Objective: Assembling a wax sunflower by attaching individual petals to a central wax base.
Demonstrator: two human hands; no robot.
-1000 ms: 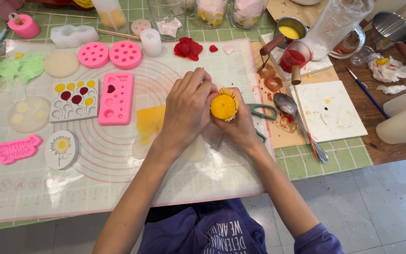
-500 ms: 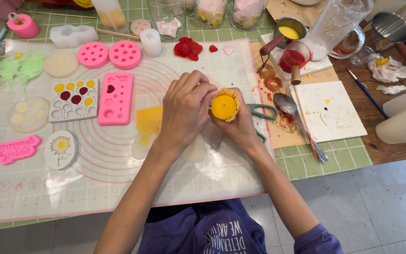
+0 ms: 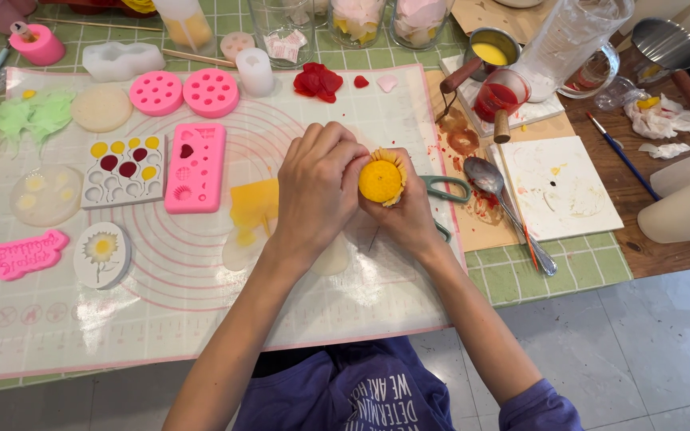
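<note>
Moulds [image 3: 195, 166] left of hands; spoon [image 3: 505, 203], scissors [image 3: 445, 191] right.

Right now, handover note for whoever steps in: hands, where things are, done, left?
Left hand: fingers pressing the yellow wax flower from its left.
Right hand: cupping the flower from below and right.
Flower sits above the silicone mat, green scissors just behind it.
Done: yellow centre set inside frilled petals.
Left: shaping looks unfinished; pink mould beside it mostly unfilled.
</note>
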